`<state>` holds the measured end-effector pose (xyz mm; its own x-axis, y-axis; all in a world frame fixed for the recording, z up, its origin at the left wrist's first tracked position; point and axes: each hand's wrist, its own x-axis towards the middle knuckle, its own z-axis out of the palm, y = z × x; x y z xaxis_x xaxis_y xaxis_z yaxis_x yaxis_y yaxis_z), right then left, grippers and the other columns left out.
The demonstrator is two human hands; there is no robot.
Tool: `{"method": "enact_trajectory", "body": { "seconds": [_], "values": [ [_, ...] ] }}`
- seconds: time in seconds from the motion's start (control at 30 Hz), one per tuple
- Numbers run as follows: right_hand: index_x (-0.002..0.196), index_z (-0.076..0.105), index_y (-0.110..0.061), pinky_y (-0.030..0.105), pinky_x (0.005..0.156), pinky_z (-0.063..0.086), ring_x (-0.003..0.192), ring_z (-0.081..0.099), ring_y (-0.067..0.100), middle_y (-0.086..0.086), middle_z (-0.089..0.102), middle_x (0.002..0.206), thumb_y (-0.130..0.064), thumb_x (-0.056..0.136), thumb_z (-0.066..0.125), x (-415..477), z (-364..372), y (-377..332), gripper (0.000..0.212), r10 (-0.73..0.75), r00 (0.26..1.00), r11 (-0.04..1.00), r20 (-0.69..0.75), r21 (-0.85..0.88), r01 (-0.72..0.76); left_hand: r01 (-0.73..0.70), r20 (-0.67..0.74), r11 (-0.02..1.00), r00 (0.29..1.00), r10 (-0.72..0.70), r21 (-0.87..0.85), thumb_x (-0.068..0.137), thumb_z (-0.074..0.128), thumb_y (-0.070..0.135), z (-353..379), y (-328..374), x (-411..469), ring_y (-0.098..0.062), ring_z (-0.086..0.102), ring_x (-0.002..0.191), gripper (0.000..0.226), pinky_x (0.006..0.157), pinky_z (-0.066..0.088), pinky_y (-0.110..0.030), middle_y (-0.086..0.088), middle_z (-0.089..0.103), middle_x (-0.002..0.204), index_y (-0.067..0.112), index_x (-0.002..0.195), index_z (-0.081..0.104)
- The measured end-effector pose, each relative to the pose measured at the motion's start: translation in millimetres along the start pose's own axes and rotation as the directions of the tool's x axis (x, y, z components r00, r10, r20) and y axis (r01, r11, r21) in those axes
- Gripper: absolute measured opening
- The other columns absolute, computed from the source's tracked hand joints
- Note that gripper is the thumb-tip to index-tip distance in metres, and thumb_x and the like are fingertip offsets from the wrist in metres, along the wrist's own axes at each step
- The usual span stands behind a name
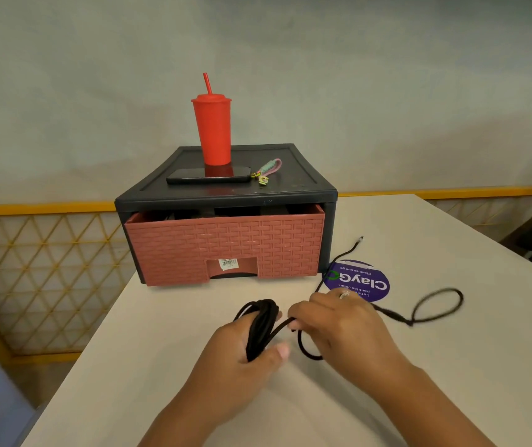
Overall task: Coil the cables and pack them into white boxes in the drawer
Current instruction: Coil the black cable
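A black cable (pixel 259 327) is wound in several loops around my left hand (pixel 242 356), whose thumb and fingers grip the bundle. My right hand (pixel 338 321) pinches the strand just beside the coil. The loose part of the cable runs right across the table, makes a loop (pixel 438 304), and its plug end (pixel 360 238) lies beside the drawer unit. The reddish woven-pattern drawer (pixel 225 246) sits slightly pulled out of its black frame (pixel 225 198). Dark contents show in the gap. No white boxes are visible.
A red tumbler with a straw (pixel 212 130), a black phone (pixel 208 175) and a keychain strap (pixel 267 171) sit on top of the unit. A purple round sticker (pixel 356 280) lies on the white table (pixel 161 366). A yellow lattice railing (pixel 42 269) stands behind.
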<state>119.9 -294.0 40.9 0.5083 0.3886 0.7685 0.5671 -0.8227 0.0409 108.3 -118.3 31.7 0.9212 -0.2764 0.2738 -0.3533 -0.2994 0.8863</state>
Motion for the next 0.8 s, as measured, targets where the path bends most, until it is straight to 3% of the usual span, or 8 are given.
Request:
{"method": "enact_trajectory", "body": {
  "seconds": [0.07,0.13,0.2,0.3,0.47,0.6,0.67,0.8],
  "values": [
    [0.070,0.067,-0.019,0.023,0.070,0.042,0.048,0.051,0.017,-0.006,0.055,0.054,-0.034,0.096,0.039,0,-3,9,0.041,0.062,0.998,0.998,-0.013,0.022,-0.062,0.028,-0.037,0.999,0.999,-0.029,-0.026,0.075,0.061,0.037,0,2,-1,0.003,0.051,0.056,0.018,0.060,0.046,-0.020,0.021,0.059,0.059,0.034,0.092,0.066],
    [0.076,0.068,-0.020,0.023,0.079,0.040,0.056,0.052,0.011,-0.008,0.061,0.062,-0.038,0.094,0.039,0,-8,15,0.038,0.145,0.989,0.988,0.018,0.057,-0.146,0.031,-0.045,0.997,0.998,-0.034,-0.073,0.067,0.059,0.048,-2,4,-1,-0.003,0.050,0.057,0.030,0.057,0.044,-0.015,0.009,0.059,0.061,0.026,0.084,0.070],
    [0.082,0.069,-0.022,0.026,0.077,0.043,0.064,0.055,0.009,-0.010,0.065,0.072,-0.033,0.087,0.045,-1,-11,15,0.027,0.216,0.972,0.970,0.096,0.092,-0.225,0.031,-0.041,0.992,0.998,-0.036,-0.123,0.065,0.057,0.054,-2,8,-2,-0.001,0.044,0.048,0.045,0.051,0.036,-0.010,0.011,0.050,0.050,0.015,0.082,0.071],
    [0.090,0.071,-0.023,0.036,0.074,0.049,0.073,0.061,0.015,-0.010,0.064,0.081,-0.034,0.082,0.045,-3,-11,15,0.029,0.319,0.924,0.931,0.209,0.112,-0.347,0.080,-0.032,0.977,0.996,-0.088,-0.196,0.073,0.052,0.043,-2,14,-1,-0.004,0.032,0.037,0.027,0.046,0.028,-0.012,0.010,0.034,0.037,0.025,0.070,0.072],
    [0.110,0.066,-0.026,0.019,0.079,0.038,0.088,0.054,0.004,-0.013,0.056,0.095,-0.018,0.086,0.058,-3,-14,25,0.027,0.485,0.824,0.842,0.295,0.097,-0.530,0.146,-0.068,0.921,0.981,-0.182,-0.360,0.076,0.053,0.037,-5,15,1,-0.007,0.022,0.039,0.025,0.049,0.026,-0.019,0.009,0.026,0.040,0.025,0.062,0.070],
    [0.098,0.068,-0.023,0.018,0.063,0.038,0.079,0.054,0.010,-0.013,0.055,0.084,-0.016,0.084,0.058,-3,-20,35,0.018,0.618,0.743,0.765,0.256,0.024,-0.644,0.137,-0.120,0.870,0.969,-0.218,-0.474,0.073,0.054,0.033,-11,13,3,-0.009,0.018,0.040,0.022,0.057,0.021,-0.032,0.009,0.023,0.041,0.020,0.060,0.067],
    [0.084,0.066,-0.021,0.019,0.057,0.032,0.069,0.050,0.014,-0.011,0.054,0.072,-0.022,0.085,0.059,-5,-22,41,0.007,0.608,0.762,0.793,0.224,-0.109,-0.600,0.139,-0.139,0.849,0.961,-0.240,-0.510,0.069,0.068,0.024,-15,12,5,-0.009,0.017,0.041,0.012,0.057,0.021,-0.033,0.009,0.022,0.041,0.016,0.061,0.065],
    [0.054,0.043,-0.033,0.017,0.053,0.025,0.048,0.041,0.006,-0.012,0.042,0.046,-0.065,0.072,0.058,-13,-23,54,0.040,0.537,0.788,0.833,0.299,-0.046,-0.551,0.135,-0.182,0.793,0.938,-0.296,-0.594,0.072,0.062,0.033,-21,13,7,-0.008,0.016,0.036,0.027,0.054,0.026,-0.030,0.009,0.019,0.039,0.006,0.070,0.057]
  ]
}}
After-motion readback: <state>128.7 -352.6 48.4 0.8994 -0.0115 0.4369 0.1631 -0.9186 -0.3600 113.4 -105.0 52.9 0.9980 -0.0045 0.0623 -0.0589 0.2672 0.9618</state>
